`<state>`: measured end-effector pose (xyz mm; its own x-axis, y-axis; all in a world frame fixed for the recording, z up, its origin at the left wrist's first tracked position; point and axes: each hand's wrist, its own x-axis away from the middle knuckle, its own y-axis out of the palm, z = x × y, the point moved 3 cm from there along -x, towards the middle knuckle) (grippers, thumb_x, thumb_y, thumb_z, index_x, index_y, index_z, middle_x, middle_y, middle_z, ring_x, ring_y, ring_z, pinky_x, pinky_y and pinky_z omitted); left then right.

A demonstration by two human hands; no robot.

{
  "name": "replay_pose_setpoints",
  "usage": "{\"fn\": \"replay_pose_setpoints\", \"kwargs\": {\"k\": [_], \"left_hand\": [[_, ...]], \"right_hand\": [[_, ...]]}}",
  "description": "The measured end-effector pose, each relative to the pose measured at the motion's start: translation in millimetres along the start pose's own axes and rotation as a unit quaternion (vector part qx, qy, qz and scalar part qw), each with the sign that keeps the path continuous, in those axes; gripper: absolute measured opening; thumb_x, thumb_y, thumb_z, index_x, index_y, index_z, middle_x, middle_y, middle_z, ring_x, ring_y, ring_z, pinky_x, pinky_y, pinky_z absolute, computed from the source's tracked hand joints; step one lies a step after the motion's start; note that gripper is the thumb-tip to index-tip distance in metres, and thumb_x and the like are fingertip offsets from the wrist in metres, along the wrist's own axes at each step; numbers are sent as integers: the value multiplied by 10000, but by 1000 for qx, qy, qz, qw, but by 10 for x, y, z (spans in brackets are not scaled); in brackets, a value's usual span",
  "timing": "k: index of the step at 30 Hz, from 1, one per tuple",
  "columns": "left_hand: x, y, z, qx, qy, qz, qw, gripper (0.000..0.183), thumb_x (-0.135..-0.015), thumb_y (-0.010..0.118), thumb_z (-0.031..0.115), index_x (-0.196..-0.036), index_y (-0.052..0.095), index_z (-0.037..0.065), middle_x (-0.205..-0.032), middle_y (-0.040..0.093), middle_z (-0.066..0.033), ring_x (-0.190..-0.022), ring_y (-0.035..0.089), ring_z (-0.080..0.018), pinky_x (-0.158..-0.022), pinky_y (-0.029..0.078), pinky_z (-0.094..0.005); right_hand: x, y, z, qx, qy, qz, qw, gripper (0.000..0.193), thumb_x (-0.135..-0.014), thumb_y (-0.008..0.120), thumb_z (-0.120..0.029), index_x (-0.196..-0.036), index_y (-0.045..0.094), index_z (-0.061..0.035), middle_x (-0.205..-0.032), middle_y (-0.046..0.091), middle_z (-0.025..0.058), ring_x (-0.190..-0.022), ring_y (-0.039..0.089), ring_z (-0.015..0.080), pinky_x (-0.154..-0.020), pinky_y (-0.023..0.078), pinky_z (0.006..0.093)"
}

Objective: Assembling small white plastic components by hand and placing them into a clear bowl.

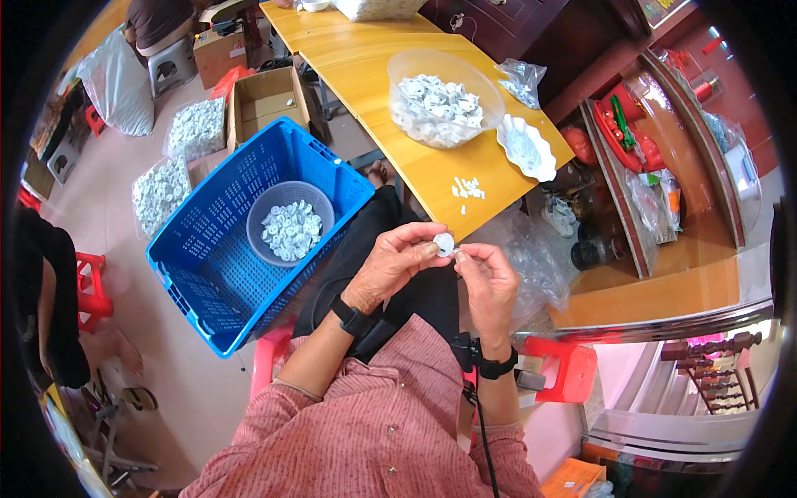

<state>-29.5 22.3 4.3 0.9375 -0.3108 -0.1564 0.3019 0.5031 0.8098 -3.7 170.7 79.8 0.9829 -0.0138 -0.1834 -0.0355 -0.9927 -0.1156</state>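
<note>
Over my lap, my left hand (398,259) pinches a small round white plastic part (444,244) between thumb and fingers. My right hand (488,280) is closed in a pinch at the part's right edge; what its fingertips hold is too small to make out. On the yellow table (465,228) ahead lies a little pile of small white pieces (469,188). Behind it stands a clear round tub (448,141) full of white parts, beside a white scalloped dish (541,158) of tiny pieces. To my left, a grey bowl (259,203) of round white parts sits inside a blue crate (217,282).
Bags of white parts (162,192) and an open cardboard box (270,104) lie on the floor beyond the crate. A red stool (564,369) is by my right side. Wooden shelves (656,286) stand at the right. Another person (62,290) is at the far left.
</note>
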Motion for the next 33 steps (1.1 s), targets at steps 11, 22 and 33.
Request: {"fn": "replay_pose_setpoints", "kwargs": {"k": [11, 22, 33], "left_hand": [[-1, -6, 9, -20, 0, 12, 1000, 403, -894, 685, 33, -1281, 583, -10, -1216, 639, -139, -1143, 621, -236, -987, 534, -381], [3, 60, 3, -66, 12, -3, 998, 382, -877, 689, -13, -1248, 599, -24, -1203, 645, -138, -1120, 625, -218, -1007, 510, -363], [11, 101, 34, -109, 19, -10, 994, 356, -857, 696, -42, -1206, 626, -25, -1197, 631, -98, -1131, 603, -191, -1025, 475, -334]], "right_hand": [[20, 31, -58, 187, -148, 32, 971, 76, -856, 701, 4, -925, 671, 11, -943, 614, 78, -727, 606, 121, -639, 502, 241], [40, 62, -67, 209, -193, 29, 958, 93, -864, 670, 8, -931, 605, 5, -976, 612, 133, -838, 637, 243, -693, 531, 321], [44, 62, -42, 233, -185, 31, 954, 100, -862, 673, -11, -922, 593, -4, -962, 612, 141, -870, 626, 290, -754, 513, 374]]}}
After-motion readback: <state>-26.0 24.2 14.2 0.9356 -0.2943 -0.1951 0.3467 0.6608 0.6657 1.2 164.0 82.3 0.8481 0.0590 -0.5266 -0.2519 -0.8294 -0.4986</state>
